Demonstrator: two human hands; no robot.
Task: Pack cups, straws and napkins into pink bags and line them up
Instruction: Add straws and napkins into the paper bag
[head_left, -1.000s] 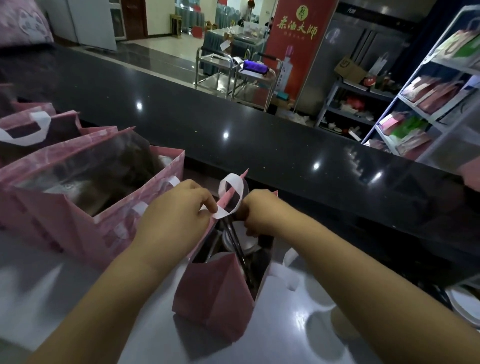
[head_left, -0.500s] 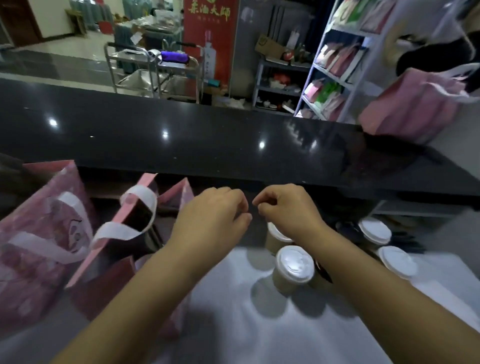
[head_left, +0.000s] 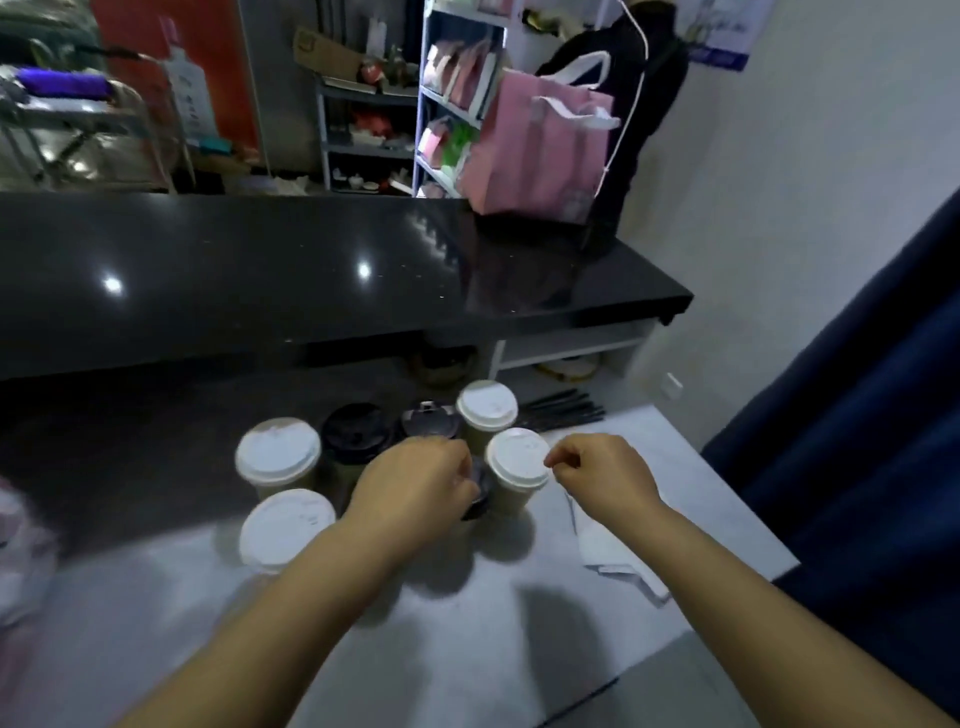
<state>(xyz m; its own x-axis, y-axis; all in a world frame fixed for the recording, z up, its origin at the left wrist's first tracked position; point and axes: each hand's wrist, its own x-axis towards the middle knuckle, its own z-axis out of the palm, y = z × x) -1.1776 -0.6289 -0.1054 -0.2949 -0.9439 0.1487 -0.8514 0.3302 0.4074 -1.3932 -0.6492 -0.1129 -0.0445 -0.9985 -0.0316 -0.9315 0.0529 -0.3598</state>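
Observation:
Several paper cups stand in a cluster on the white table (head_left: 467, 649). Some have white lids (head_left: 278, 452) (head_left: 517, 460) and some have black lids (head_left: 356, 431). My left hand (head_left: 415, 483) is curled down over a black-lidded cup (head_left: 477, 496) in the middle of the cluster and hides most of it. My right hand (head_left: 602, 478) hovers just right of the cups with its fingers curled and nothing in them. Black straws (head_left: 561, 408) lie behind the cups. White napkins (head_left: 613, 551) lie under my right wrist. One pink bag (head_left: 540, 150) stands on the black counter.
The raised black counter (head_left: 311, 270) runs across behind the table. A blurred pink bag (head_left: 15, 545) shows at the left edge. The table ends at the right near a dark blue curtain (head_left: 883, 415). Shelves (head_left: 452, 104) and a metal cart (head_left: 78, 130) stand beyond the counter.
My view has swung right, away from the row of pink bags, to the cups. Both hands let go of the bag handle, and my left hand has come down on a black-lidded cup.

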